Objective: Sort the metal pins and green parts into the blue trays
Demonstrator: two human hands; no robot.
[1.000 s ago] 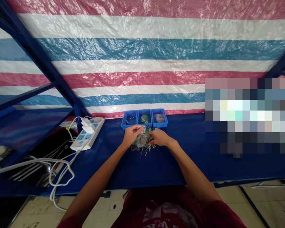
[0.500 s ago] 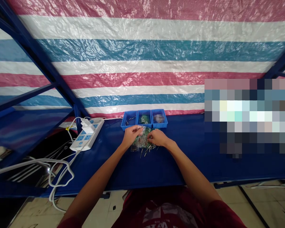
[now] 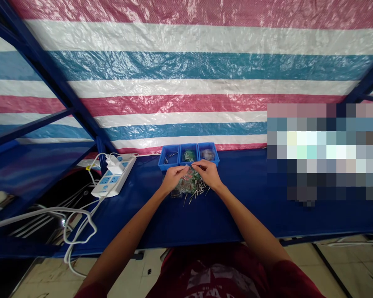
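Note:
Over a loose pile, my left hand (image 3: 173, 179) is closed in a pinch on a small clear plastic bag (image 3: 189, 171). My right hand (image 3: 209, 174) meets it from the other side, thumb and fingers pinched at the bag's upper edge. Below them lie green pieces (image 3: 191, 186), some in clear plastic. Thin silver metal pieces, like screwdriver bits (image 3: 200, 188), are scattered by my right wrist. Behind the hands stand three joined blue bins: the left bin (image 3: 169, 156) holds a few metal pieces, the middle bin (image 3: 189, 156) green pieces, the right bin (image 3: 208, 155) clear bags.
A white power strip (image 3: 113, 177) with a plugged-in adapter lies left on the blue table (image 3: 186, 225). White cables (image 3: 81, 225) loop over the table's left front. Blue frame posts (image 3: 56, 78) slant up before a striped tarp (image 3: 186, 66). A blurred patch covers the right.
My right hand has lifted from the pile, up and away from me, to the bag's edge. More of the metal pieces show now. My left hand has barely moved.

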